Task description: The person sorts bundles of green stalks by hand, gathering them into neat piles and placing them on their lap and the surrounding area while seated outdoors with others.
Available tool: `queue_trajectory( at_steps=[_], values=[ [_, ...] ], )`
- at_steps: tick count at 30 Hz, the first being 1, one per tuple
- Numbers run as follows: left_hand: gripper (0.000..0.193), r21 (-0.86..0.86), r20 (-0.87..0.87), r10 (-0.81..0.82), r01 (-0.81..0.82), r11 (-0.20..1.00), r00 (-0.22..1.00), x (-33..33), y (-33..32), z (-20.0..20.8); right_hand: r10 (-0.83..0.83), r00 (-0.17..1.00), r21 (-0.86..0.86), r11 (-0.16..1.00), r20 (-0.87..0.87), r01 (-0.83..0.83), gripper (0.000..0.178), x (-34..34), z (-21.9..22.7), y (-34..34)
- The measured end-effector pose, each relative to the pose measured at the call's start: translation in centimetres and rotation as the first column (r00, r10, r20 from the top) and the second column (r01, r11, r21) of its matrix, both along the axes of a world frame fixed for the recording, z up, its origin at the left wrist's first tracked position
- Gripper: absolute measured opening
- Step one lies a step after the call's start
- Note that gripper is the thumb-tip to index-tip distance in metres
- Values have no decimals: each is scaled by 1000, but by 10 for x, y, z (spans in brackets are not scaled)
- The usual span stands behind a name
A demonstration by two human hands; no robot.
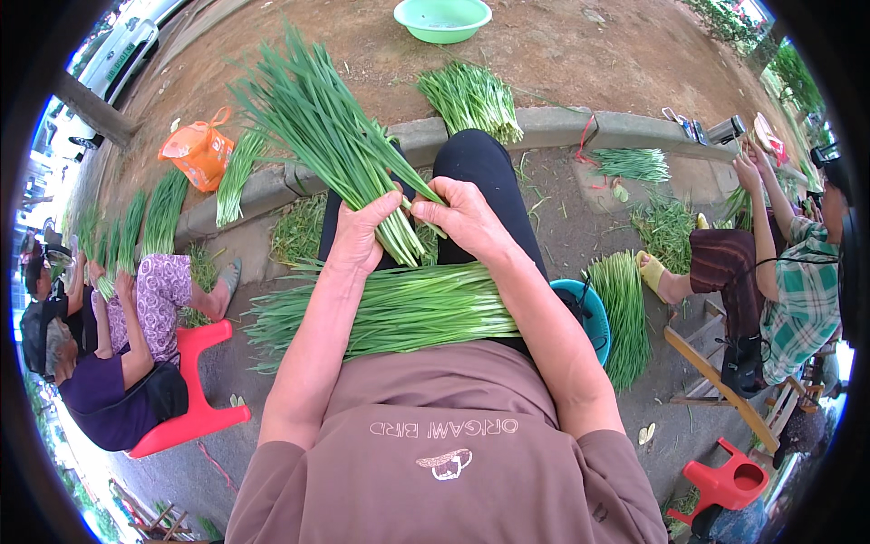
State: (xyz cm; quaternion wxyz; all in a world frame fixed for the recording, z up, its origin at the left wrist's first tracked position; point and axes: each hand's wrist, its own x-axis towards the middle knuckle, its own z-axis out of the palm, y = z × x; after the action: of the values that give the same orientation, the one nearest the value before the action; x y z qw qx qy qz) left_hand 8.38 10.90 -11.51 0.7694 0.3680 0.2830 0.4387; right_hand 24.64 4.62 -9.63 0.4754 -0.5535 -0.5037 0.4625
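My left hand (361,234) is closed around a thick bunch of green chives (331,145) that fans up and to the left over my knees. My right hand (464,216) pinches the pale stem ends of the same bunch, just right of the left hand. Across my lap lies a second, flat pile of chives (399,313), under both forearms. My legs are in black trousers (476,163).
More chive bunches lie on the concrete kerb (553,127), one bunch (471,95) ahead of my knees. A green basin (442,18) sits on the dirt. A blue basket (589,313) is by my right thigh. People sit on low stools at left (118,363) and right (779,281). An orange bag (199,150) is at left.
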Motion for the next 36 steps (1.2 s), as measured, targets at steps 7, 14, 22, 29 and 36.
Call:
queue_trajectory(
  at_steps=[7,14,22,29,36],
  values=[
    [43,-92,82,33,-25,995,996,-4,3,1,-104,967,-87,993,-233,86,19,7,-1,-1],
    [35,-65,46,90,-87,994,995,1,2,1,24,986,23,1000,-163,-20,23,0,1,-2],
    [26,-34,3,93,-93,995,996,4,-1,1,-10,999,34,999,42,9,13,1,-6,1],
    [26,-35,3,78,-78,996,997,2,-2,1,-147,988,31,988,-47,148,17,-3,-11,2],
    [27,-29,19,93,-92,995,996,3,-3,6,-57,987,94,993,-151,72,14,-3,-2,-1]
  ],
)
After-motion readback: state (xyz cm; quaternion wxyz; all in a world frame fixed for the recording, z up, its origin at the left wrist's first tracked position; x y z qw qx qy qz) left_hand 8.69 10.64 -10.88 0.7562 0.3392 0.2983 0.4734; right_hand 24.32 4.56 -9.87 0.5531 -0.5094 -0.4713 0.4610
